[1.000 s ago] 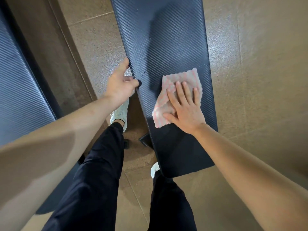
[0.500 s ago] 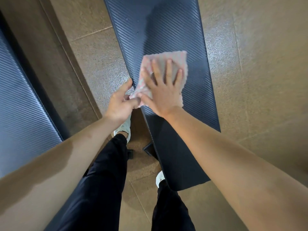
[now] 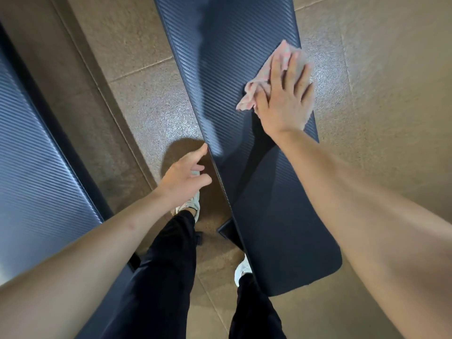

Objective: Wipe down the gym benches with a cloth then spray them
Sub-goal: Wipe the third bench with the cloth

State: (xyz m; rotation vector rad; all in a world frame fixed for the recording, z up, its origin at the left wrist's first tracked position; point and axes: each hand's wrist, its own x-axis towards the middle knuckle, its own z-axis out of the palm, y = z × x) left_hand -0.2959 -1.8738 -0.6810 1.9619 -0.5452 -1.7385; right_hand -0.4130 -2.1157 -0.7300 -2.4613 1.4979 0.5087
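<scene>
A long dark bench with a ribbed, carbon-pattern pad runs from the top middle down to the lower right. A pink cloth lies bunched at the pad's right edge. My right hand presses flat on the cloth, fingers spread and partly over the edge. My left hand hovers beside the bench's left edge with fingers apart and nothing in it; its index fingertip is at the edge. A wet streak shines down the pad's left side.
A second dark bench lies along the left side. Brown speckled floor tiles separate the two and continue to the right. My legs in black trousers and white shoes stand by the bench's near end.
My right hand slid the cloth from the bench's left edge across to the right edge. My left hand let go of the left edge and dropped back slightly.
</scene>
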